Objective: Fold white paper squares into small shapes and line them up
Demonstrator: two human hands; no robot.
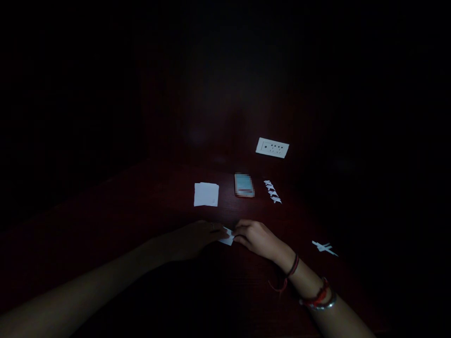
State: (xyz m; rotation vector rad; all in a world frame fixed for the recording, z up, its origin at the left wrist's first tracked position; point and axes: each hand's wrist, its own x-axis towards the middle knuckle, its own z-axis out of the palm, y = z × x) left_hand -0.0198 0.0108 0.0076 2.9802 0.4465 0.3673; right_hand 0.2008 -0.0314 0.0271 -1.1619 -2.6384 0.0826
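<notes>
A small piece of white paper [228, 241] lies on the dark table between my two hands. My left hand [200, 238] comes in from the left, its fingers closed on the paper's left side; a ring shows on one finger. From the right, my right hand [259, 238] has its bent fingers closed at the paper's right edge. The fingers cover much of the paper, so its full shape and any folds are hidden. Cords and a bangle circle my right wrist and forearm.
Beyond my hands lie a stack of white paper sheets [206, 194], a blurred blue-green rectangular thing [244, 185] and a row of small folded paper pieces [272, 191]. Thin paper strips [324, 247] lie at right. A socket plate [272, 147] sits on the wall behind. Surroundings are very dark.
</notes>
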